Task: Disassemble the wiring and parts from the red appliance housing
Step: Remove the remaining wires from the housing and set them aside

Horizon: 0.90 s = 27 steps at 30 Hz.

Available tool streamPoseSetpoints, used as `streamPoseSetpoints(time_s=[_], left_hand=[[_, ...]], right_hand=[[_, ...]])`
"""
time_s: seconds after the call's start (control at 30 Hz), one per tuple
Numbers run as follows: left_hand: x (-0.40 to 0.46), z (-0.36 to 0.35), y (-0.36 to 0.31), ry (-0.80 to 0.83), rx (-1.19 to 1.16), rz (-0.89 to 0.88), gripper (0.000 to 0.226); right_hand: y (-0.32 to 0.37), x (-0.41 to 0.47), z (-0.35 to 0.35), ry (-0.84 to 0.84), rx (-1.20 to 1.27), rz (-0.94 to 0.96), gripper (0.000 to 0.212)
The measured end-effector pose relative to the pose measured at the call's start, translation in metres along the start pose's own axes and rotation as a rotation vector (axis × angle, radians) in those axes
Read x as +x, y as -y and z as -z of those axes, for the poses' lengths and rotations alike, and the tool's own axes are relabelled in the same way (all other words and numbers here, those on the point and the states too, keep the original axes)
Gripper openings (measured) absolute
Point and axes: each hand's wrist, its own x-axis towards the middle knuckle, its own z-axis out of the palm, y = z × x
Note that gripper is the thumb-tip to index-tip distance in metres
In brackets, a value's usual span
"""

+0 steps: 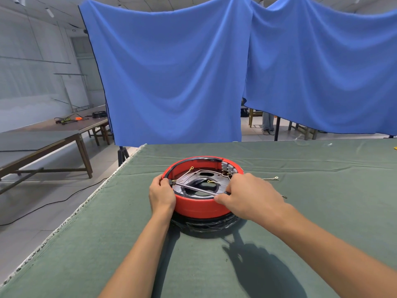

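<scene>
The round red appliance housing (199,208) lies open side up on the green table cover, on a black base. Inside it I see wires with ring terminals (190,169), a black centre plate and a grey terminal block (227,167) at the far right wall. A screwdriver (194,188) lies across the opening, its tip at the left inner wall. My right hand (247,196) grips its handle at the near right rim. My left hand (162,195) holds the housing's left rim, fingers curled over the edge by the tip.
Two loose wires with ring terminals (271,179) lie on the cover right of the housing. The table's left edge (86,203) runs close by. Blue curtains (171,82) hang behind the table. Wooden tables with tools stand far left, and a cable runs over the floor.
</scene>
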Motion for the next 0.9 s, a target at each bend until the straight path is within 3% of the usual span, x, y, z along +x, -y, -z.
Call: streamPoseSetpoints(time_s=[0.2, 0.63, 0.9], left_hand=[[-0.006, -0.002, 0.0, -0.061, 0.079, 0.01, 0.03], [0.001, 0.002, 0.01, -0.001, 0.056, -0.027, 0.026], [-0.002, 0.0, 0.009, -0.051, 0.046, -0.026, 0.026]], right_hand=[[0.005, -0.009, -0.003, -0.019, -0.002, 0.007, 0.047], [-0.011, 0.003, 0.005, -0.015, -0.094, 0.092, 0.048], [0.003, -0.003, 0.001, -0.01, -0.054, 0.01, 0.048]])
